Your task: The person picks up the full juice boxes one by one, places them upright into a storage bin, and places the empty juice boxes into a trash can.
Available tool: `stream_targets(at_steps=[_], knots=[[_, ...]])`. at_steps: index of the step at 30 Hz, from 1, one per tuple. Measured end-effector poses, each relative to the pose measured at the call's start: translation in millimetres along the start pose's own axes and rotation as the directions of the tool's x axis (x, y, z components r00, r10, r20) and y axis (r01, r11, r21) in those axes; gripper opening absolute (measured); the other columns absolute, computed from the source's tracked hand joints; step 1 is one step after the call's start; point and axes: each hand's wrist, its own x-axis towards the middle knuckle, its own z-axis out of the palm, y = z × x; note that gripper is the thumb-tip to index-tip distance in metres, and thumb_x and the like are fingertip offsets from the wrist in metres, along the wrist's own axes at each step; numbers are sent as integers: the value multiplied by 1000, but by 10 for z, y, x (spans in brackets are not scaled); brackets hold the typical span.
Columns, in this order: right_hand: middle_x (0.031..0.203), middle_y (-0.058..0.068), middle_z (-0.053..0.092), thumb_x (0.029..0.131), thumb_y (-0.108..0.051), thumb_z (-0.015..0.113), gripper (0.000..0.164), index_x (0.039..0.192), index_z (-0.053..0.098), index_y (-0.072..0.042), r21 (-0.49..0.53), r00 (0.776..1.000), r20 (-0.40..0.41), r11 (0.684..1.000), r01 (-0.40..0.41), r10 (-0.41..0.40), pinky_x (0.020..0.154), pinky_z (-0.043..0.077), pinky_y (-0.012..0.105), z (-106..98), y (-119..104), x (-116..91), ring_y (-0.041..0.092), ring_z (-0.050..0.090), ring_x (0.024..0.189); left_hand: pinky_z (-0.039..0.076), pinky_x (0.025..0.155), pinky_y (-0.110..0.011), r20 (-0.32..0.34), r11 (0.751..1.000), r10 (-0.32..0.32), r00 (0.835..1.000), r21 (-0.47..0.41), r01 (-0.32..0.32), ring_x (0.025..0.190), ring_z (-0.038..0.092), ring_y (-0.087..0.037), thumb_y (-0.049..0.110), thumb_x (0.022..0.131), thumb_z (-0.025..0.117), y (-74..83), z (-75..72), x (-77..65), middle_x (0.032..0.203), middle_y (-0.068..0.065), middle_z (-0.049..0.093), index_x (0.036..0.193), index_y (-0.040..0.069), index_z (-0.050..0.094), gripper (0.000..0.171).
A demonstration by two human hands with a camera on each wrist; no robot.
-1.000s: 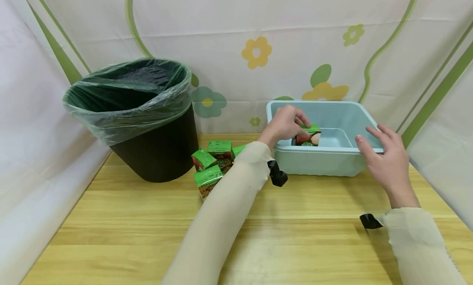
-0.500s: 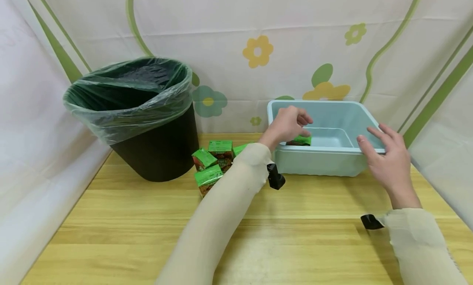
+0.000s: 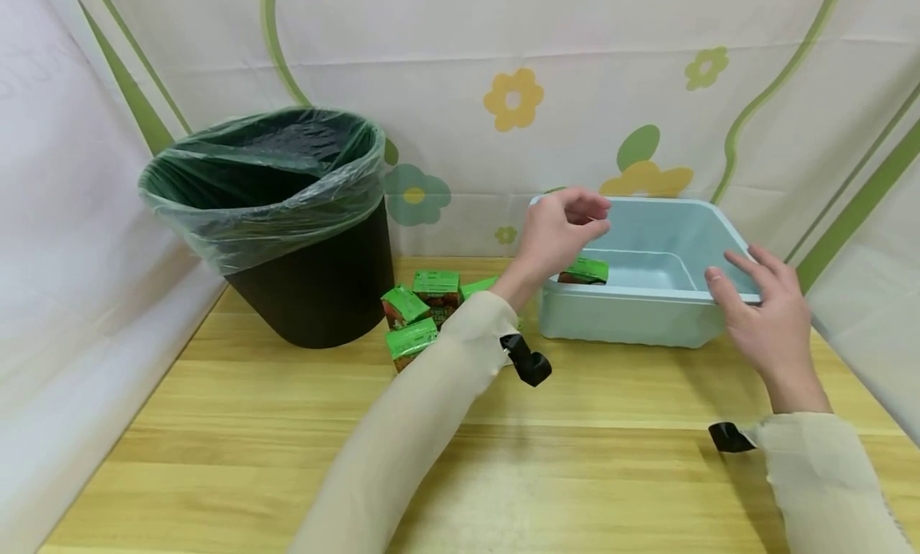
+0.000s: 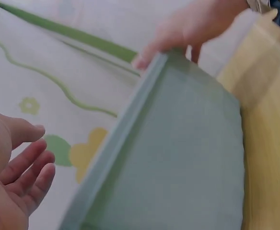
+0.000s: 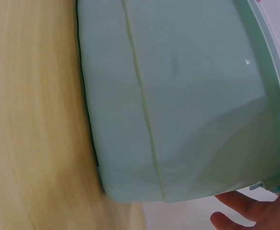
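In the head view, my left hand point(image 3: 557, 231) hovers over the left side of a pale blue plastic bin point(image 3: 647, 314), holding nothing. Its fingers are relaxed, and the left wrist view also shows bare fingers point(image 4: 32, 167). Below it, a small green-topped box point(image 3: 585, 271) lies inside the bin, partly hidden by the front rim. My right hand point(image 3: 772, 322) rests on the bin's front right corner with fingers spread, the thumb at the front rim. Several similar small boxes point(image 3: 436, 282) sit in a cluster left of the bin, partly behind my left forearm.
A black trash can point(image 3: 316, 275) lined with a translucent green bag point(image 3: 287, 219) stands at the back left of the wooden table point(image 3: 546, 474). A flower-patterned cloth point(image 3: 431, 83) hangs behind everything.
My left hand has let go of the small box, which has dropped lower inside the bin, and has risen above the rim. The right hand stays at the corner.
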Motion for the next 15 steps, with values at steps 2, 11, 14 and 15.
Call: stream_targets(at_steps=[2,11,14,15], knots=[[178,9,22,107,-44,54,62,159,49,-10,2,1000,0,1000,1,-1,128,13,71,7,1,-1,46,16,164,56,79,-16,-17,999,9,1000,-34,-10,95,71,-9,14,97,78,46,-57,-63,112,0,79,119,14,76,21],[178,10,22,108,-44,54,62,159,49,-10,0,1000,-5,1000,3,-3,128,13,72,4,13,7,47,16,163,56,86,-21,-90,993,118,989,3,-118,104,70,-10,17,98,78,183,-386,-313,121,0,77,125,16,74,28],[178,9,22,108,-44,53,62,159,49,-10,-5,1000,-3,1000,2,-2,128,13,72,2,7,7,47,16,163,57,89,-25,-152,992,124,981,-4,-126,105,70,-10,16,96,80,181,-493,-409,119,0,77,123,16,75,28],[178,9,22,108,-44,53,62,159,49,-10,-5,1000,-3,1000,0,0,128,12,72,1,5,6,47,15,163,58,90,-26,-171,992,120,978,-10,-124,106,70,-10,16,95,81,179,-522,-442,119,0,78,122,16,75,27]])
